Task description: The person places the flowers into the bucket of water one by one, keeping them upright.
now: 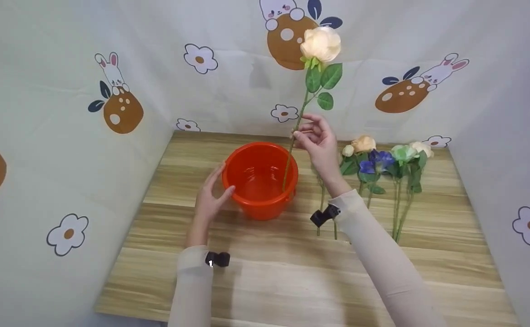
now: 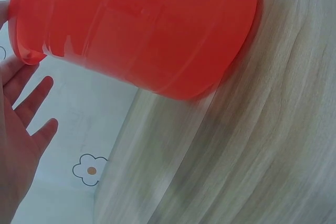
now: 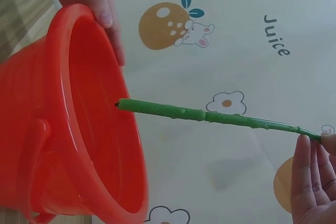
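Observation:
A red bucket stands upright on the wooden table. At its left side my left hand rests on the rim, fingers fairly straight along the outside and thumb at the near edge. In the left wrist view, fingers spread beside the bucket wall. My right hand pinches the green stem of a cream artificial rose between thumb and fingers. The bloom is up high, and the stem slants down, its cut end over the bucket's mouth. Three leaves sit below the bloom.
Right of the bucket, several artificial flowers lie on the table: a peach one, a purple-blue one, a green one and a cream one. Patterned cloth hangs behind and along both sides.

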Tool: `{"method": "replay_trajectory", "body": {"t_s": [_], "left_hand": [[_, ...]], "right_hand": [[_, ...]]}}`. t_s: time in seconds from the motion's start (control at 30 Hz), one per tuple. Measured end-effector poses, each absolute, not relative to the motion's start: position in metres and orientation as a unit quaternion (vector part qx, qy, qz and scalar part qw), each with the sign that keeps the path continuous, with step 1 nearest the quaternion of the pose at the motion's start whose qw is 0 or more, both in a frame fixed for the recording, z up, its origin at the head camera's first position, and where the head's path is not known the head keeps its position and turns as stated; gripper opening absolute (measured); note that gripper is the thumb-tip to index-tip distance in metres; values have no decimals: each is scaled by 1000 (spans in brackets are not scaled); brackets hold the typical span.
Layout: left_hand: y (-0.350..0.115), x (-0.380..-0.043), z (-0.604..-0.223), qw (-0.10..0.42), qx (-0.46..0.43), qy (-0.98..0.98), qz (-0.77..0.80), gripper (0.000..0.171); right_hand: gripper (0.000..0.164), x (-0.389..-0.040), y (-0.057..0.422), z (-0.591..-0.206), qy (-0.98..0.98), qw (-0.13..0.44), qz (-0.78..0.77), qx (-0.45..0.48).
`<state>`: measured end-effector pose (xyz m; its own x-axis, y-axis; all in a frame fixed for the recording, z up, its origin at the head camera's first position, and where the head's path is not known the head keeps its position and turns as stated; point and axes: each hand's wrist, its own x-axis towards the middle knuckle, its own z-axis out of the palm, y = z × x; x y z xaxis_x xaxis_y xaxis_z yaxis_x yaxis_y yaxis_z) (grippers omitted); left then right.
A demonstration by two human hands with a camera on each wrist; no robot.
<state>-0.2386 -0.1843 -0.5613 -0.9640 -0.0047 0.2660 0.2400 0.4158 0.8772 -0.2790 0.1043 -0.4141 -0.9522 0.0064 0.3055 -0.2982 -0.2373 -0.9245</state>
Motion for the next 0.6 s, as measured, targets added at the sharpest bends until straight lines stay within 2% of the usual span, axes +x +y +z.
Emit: {"method": "replay_trajectory", "body": {"t_s": [0.4, 0.6], "left_hand": [[-185, -238, -563, 113, -68, -832, -539, 64], [-184, -239, -564, 143, -103, -815, -552, 64]], "right_hand": [[38, -277, 75, -446, -641, 80, 752, 131], [40, -276, 61, -465, -662, 58, 737, 125]]}}
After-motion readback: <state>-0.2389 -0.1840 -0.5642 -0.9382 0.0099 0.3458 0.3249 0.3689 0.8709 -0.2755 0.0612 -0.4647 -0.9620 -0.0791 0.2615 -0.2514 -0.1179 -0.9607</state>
